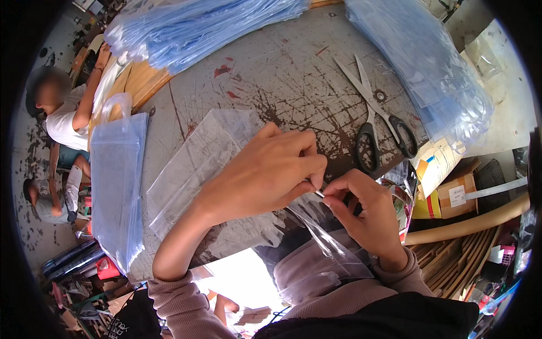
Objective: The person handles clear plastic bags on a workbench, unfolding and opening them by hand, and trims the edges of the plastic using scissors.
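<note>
Left hand (265,166) and right hand (364,209) meet on the near side of the scissors (371,106), thumb and forefinger of each pinched tight on a shiny piece (320,194) too small to make out. Clear plastic (324,240) hangs below them, well nearer the wearer than the scissors.

Grey and badly worn, the counter (282,73) beneath the scissors is scored with crossing scratches, dark brown patches and a few red smears. On it, left of the scissors, lies a flat clear sheet (183,161), partly hidden by the left hand. Bluish plastic bags lie heaped around: a far pile (209,34) beyond the scissors to the left, a right pile (423,68) just beside them, and a left pile (118,181) well off to their left. Right of the scissors and nearer sit a cardboard box (451,192) and some brown slats (460,260). Far left of the scissors are two people (68,124), beside a blotchy grey floor (28,152).
</note>
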A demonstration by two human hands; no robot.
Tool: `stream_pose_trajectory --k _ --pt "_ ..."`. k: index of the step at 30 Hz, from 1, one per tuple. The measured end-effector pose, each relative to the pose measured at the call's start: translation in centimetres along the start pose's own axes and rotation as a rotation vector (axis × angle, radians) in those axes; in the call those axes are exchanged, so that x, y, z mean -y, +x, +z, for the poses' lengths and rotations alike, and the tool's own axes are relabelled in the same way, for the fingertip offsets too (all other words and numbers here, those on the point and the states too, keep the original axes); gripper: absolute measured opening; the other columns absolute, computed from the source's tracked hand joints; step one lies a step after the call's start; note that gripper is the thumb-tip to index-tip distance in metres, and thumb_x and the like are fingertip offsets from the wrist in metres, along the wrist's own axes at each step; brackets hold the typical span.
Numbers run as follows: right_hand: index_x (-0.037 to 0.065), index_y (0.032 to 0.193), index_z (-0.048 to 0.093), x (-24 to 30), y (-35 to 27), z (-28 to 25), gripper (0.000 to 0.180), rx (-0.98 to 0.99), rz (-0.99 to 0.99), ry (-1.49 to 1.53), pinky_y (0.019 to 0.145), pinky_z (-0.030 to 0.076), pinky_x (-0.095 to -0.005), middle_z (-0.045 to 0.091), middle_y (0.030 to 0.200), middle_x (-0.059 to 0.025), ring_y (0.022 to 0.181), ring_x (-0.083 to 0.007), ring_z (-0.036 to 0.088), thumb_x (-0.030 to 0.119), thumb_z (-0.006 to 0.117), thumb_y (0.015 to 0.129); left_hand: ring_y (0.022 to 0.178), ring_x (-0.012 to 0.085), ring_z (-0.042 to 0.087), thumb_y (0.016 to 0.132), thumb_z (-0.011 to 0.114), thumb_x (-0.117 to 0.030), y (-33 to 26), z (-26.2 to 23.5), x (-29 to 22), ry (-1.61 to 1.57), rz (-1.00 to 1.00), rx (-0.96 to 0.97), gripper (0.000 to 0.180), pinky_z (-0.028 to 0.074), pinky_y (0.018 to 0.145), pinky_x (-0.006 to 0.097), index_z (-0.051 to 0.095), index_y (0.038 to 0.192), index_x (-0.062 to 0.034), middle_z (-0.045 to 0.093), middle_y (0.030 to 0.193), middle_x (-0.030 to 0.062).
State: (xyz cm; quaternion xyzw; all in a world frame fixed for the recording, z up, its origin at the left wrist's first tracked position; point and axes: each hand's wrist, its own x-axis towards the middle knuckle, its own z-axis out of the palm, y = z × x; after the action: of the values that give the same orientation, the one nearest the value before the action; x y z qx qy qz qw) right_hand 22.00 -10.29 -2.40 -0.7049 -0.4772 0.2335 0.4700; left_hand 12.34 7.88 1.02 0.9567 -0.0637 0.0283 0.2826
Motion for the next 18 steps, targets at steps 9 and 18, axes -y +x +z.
stream_pose_trajectory --k 9,18 --pt "0.002 0.085 0.054 0.0 -0.2 0.6 0.017 -0.008 -0.023 -0.073 0.057 0.049 -0.0312 0.054 0.077 -0.0081 0.066 -0.0224 0.061 -0.004 0.064 0.074 0.082 0.016 0.051 0.072 0.071 -0.01 0.1 0.3 0.0 0.018 0.036 0.012 0.017 0.031 0.073 0.032 0.057 0.081 -0.0146 0.047 0.083 0.0003" --pt "0.003 0.095 0.049 0.0 -0.7 1.9 0.023 -0.113 -0.138 -0.469 0.054 0.047 -0.0373 0.051 0.082 -0.01 0.068 -0.028 0.057 0.001 0.062 0.077 0.082 0.0158 0.053 0.076 0.069 -0.013 0.0 0.5 0.2 0.053 0.029 0.013 0.014 0.032 0.074 0.032 0.06 0.086 -0.0163 0.051 0.082 -0.0017"
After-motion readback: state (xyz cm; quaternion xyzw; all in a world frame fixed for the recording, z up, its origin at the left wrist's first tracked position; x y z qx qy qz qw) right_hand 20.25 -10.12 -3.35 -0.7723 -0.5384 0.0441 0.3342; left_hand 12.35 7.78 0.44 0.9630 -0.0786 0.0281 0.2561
